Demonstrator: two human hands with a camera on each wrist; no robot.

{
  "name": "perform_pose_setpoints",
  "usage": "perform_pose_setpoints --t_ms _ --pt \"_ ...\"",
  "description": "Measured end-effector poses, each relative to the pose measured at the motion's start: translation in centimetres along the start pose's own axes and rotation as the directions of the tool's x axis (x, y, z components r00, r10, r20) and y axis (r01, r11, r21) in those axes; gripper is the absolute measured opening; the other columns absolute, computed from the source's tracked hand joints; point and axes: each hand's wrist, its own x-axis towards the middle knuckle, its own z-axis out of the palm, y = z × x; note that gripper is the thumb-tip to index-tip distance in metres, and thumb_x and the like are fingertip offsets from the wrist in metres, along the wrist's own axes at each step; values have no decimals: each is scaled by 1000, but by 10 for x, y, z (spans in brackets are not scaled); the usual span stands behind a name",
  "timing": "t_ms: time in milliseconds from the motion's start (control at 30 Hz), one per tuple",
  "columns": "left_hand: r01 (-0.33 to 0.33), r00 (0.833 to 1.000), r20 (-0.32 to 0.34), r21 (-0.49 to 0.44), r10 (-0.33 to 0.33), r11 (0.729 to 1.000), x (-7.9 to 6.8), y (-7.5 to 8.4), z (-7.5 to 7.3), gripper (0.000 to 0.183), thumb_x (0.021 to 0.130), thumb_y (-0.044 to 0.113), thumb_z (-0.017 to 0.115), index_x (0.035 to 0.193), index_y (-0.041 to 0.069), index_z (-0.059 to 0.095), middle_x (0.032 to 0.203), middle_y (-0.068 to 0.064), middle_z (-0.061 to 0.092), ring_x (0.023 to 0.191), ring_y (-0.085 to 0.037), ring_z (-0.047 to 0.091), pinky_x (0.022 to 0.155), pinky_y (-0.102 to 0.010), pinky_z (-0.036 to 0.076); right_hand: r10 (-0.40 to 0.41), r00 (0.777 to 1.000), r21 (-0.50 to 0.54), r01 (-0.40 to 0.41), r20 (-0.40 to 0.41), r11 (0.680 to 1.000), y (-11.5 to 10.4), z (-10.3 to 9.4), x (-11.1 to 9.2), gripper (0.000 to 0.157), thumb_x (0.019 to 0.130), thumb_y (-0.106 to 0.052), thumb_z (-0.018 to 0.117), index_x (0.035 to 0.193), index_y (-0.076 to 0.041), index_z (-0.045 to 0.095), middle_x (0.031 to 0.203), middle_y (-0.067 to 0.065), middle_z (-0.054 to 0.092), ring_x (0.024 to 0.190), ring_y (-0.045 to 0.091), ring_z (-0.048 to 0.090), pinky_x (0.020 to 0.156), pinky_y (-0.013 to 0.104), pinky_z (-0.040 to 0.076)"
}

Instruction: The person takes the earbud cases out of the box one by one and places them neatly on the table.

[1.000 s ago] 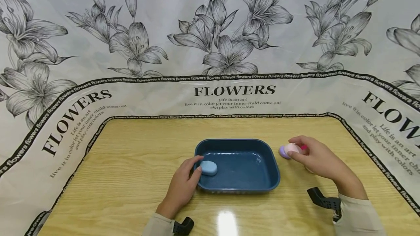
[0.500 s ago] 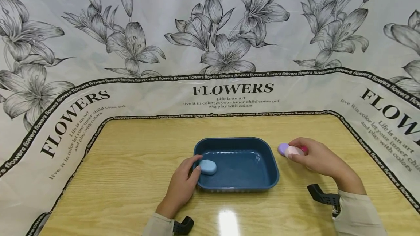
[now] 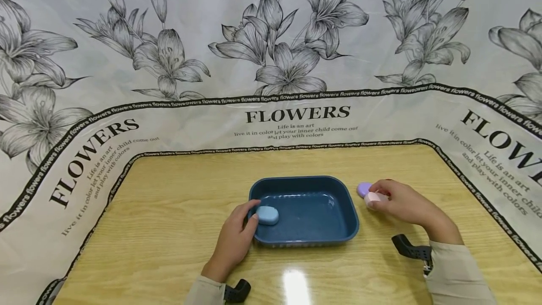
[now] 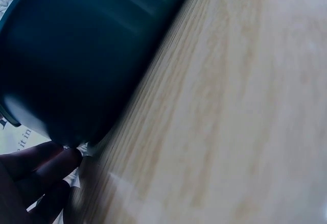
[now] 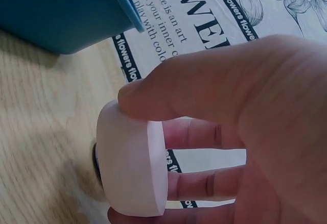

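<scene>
My left hand (image 3: 234,238) holds the left rim of a dark blue plastic basin (image 3: 315,216), with its fingers against the outer wall in the left wrist view. Inside the basin, close to the thumb, lies a light blue oval soap bar (image 3: 268,215). To the basin's right, my right hand (image 3: 408,205) grips a pale pink soap bar (image 3: 373,200); the right wrist view shows the thumb on the near side of this rounded pink bar (image 5: 130,163) and fingers on the other side. A lavender soap bar (image 3: 363,189) lies just beyond it, partly hidden.
The wooden table (image 3: 178,211) meets a white flower-print cloth (image 3: 190,128) at its back and sides. Black camera mounts (image 3: 410,247) stick out from both wrists. A bright reflection lies in front of the basin.
The right hand has shifted slightly with the pale pink soap, which now stands more tilted. A deep pink thing seen behind those fingers before is now hidden. The left hand keeps its hold.
</scene>
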Motion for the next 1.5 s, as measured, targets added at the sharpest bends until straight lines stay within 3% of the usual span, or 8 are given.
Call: perform_pose_setpoints --t_ms 400,733,1100,1500 --pt "-2 1000 -4 -4 2 1000 0 1 1 33 104 25 54 137 24 61 139 6 56 133 -15 49 110 -46 40 4 1000 15 -4 10 1000 9 -1 -2 33 92 -25 74 113 -1 65 109 14 63 95 28 58 80 45 49" --pt "22 1000 -19 7 -22 1000 -3 1 0 34 104 24 56 137 24 61 139 7 56 134 -16 49 110 -48 40 -7 1000 7 7 23 1000 2 1 0 37 89 -24 77 113 2 65 112 16 64 100 31 59 84 48 49" --pt "-36 999 -16 9 36 999 2 2 2 34 105 23 54 139 23 59 138 7 56 133 -14 49 109 -46 42 -6 1000 -31 6 14 1000 8 0 0 37 87 -26 79 110 0 66 102 10 65 89 24 57 79 43 48" --pt "-30 1000 -10 4 30 1000 0 1 2 34 105 24 53 139 22 60 139 7 55 133 -13 48 110 -44 40 19 999 -37 -18 39 999 9 2 1 35 88 -26 78 108 0 66 99 10 64 87 25 57 78 43 49"
